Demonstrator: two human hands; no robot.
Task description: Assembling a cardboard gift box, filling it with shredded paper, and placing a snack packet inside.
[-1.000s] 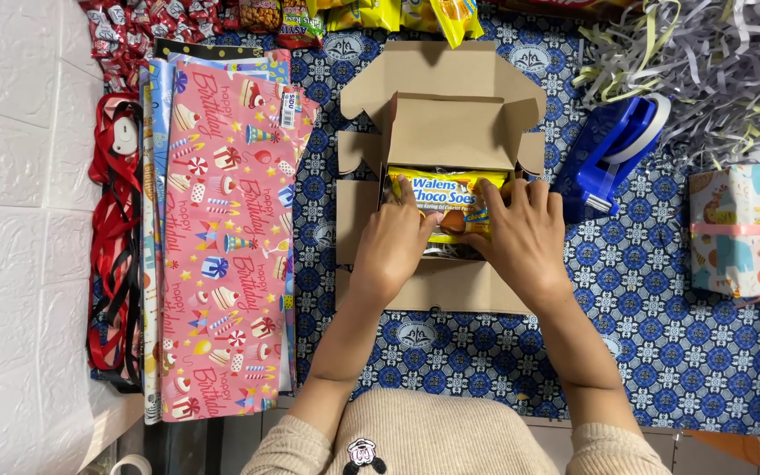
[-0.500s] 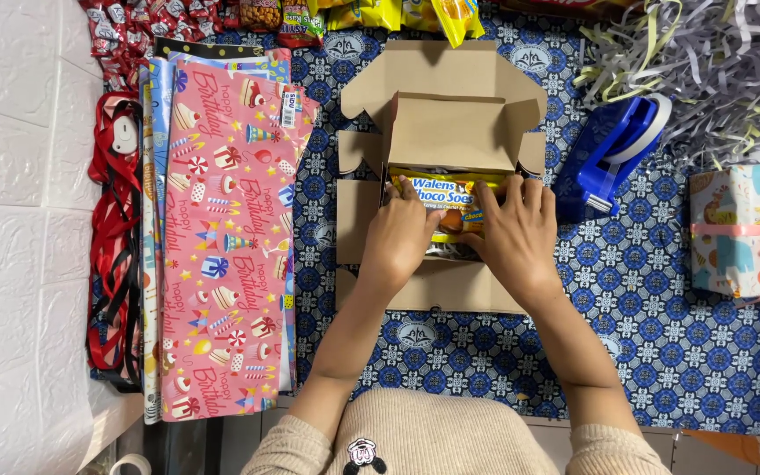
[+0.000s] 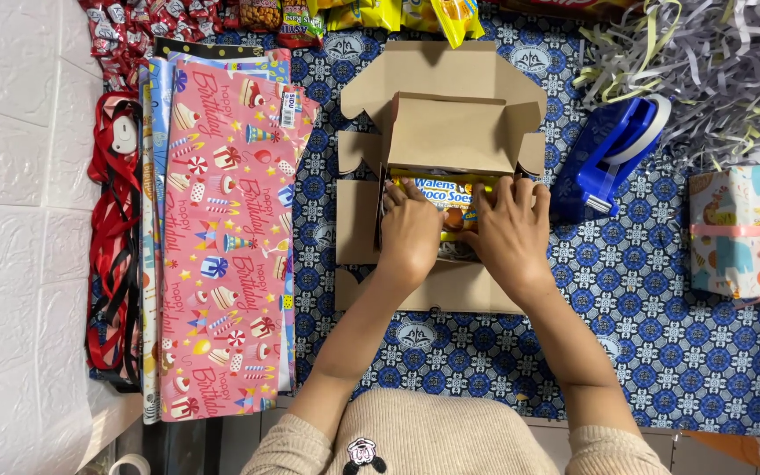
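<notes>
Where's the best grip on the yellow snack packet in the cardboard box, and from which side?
Grip the yellow snack packet by its two short ends, coming from above. It lies flat and crosswise in the open cardboard box, walls close around, so only the top is free. The left hand and right hand already press there.

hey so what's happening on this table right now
A person has both hands inside an open cardboard box, the left hand and right hand pressing flat on a yellow snack packet lying in it. The box sits on a blue patterned cloth. Pink birthday wrapping paper and red ribbon lie to the left; a blue tape dispenser and a wrapped gift lie to the right.
</notes>
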